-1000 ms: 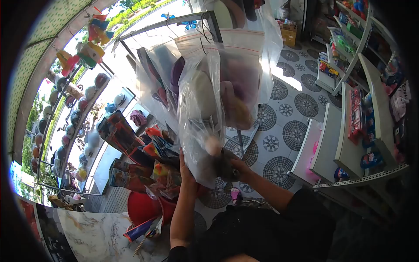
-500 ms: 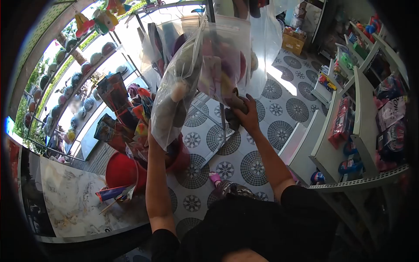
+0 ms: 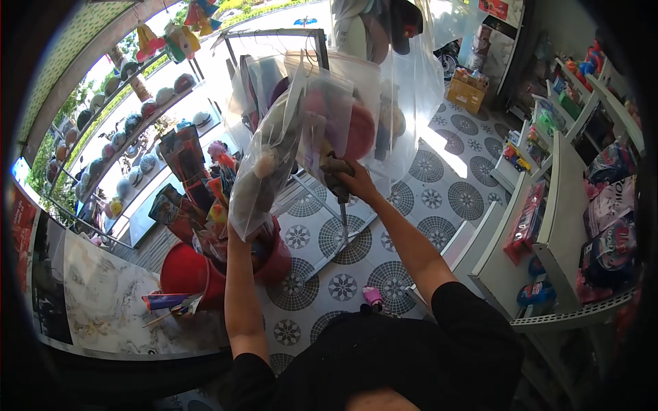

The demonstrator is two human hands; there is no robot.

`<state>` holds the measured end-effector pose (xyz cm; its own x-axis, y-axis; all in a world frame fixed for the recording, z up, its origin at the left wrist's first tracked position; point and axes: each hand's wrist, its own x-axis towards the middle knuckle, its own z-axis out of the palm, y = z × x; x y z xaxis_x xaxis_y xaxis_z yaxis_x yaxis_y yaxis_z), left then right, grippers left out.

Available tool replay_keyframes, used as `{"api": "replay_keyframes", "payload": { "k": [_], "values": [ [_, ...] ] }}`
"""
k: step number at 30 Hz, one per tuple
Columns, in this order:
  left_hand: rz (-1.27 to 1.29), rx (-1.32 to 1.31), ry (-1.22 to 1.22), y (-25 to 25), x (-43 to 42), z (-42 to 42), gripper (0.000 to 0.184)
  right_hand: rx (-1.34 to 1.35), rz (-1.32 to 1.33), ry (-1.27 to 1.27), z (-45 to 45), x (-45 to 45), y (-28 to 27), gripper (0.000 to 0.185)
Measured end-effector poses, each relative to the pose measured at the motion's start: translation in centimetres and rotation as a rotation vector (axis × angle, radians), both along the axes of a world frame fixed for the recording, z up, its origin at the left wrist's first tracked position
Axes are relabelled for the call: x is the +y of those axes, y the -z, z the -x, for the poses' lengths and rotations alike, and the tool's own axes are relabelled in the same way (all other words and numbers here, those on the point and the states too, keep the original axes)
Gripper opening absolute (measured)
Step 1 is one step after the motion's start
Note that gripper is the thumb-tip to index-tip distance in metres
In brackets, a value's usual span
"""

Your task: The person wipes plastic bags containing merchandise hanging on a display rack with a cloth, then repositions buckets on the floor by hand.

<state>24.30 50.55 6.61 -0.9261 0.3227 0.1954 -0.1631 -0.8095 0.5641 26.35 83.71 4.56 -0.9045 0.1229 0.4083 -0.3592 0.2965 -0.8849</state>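
A clear plastic bag (image 3: 247,195) with a grey-green soft item inside hangs in front of me, on the left. My left hand (image 3: 241,229) is at the bag's lower end; the plastic hides its fingers. A tan round patch shows through the bag higher up; I cannot tell what it is. My right hand (image 3: 358,181) is closed on a dark olive cloth item (image 3: 337,168), beneath the hanging bags. Beside it, another clear bag holds a pinkish-red round item (image 3: 361,131), possibly a hat.
The bags hang on a metal rack (image 3: 274,32). Red buckets (image 3: 184,274) with packaged goods stand left, beside a marble-patterned counter (image 3: 103,308). Helmets (image 3: 147,162) line shelves outside. White shelves (image 3: 504,240) with goods stand right, a cardboard box (image 3: 468,92) behind.
My right hand has moved left and inward with the olive cloth item, closer to the bags. The view has shifted, so the rack and caps at the top show more fully.
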Motion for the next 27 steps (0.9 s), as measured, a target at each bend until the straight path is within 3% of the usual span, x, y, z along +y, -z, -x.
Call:
{"api": "replay_keyframes", "payload": {
  "k": [5, 9, 11, 14, 15, 16, 20, 22, 25, 27],
  "values": [
    [-0.193, -0.076, 0.038, 2.6, 0.6, 1.7, 0.047, -0.128, 0.229, -0.158, 0.1, 2.6, 0.2, 0.040],
    [-0.718, -0.098, 0.345, 8.4, -1.3, 3.6, 0.045, -0.164, 0.575, -0.315, -4.0, 3.1, -4.8, 0.037],
    [-0.944, -0.141, 0.467, 11.1, -1.5, 3.6, 0.044, -0.160, 0.623, -0.410, -5.4, 3.9, -7.3, 0.038],
    [-0.257, -0.524, -0.241, 9.4, 5.1, 0.2, 0.049, -0.078, 0.794, -0.714, -7.4, 3.9, -13.7, 0.042],
    [-0.157, -0.472, -0.090, 8.9, 7.3, -0.5, 0.058, -0.033, 0.866, -0.843, -7.7, 3.7, -15.2, 0.044],
    [-0.011, -0.461, -0.066, 5.5, 10.2, -2.5, 0.060, -0.018, 0.727, -0.767, -7.7, 3.7, -15.6, 0.045],
    [-0.138, -0.213, 0.275, 1.3, 16.5, -4.2, 0.055, 0.112, 0.291, -0.685, -7.1, 2.1, -16.7, 0.047],
    [-0.296, -0.194, 0.396, 1.9, 17.5, -4.5, 0.054, -0.263, 0.818, -0.795, -8.5, 1.7, -16.9, 0.045],
    [-0.426, -0.214, 0.501, 4.3, 17.7, -4.9, 0.052, -0.033, 0.661, -0.547, -7.2, 1.8, -19.2, 0.044],
    [-0.464, -0.228, 0.530, 5.4, 17.5, -4.9, 0.051, 0.236, 0.303, -0.245, -3.8, 2.4, -20.7, 0.044]
  ]
}}
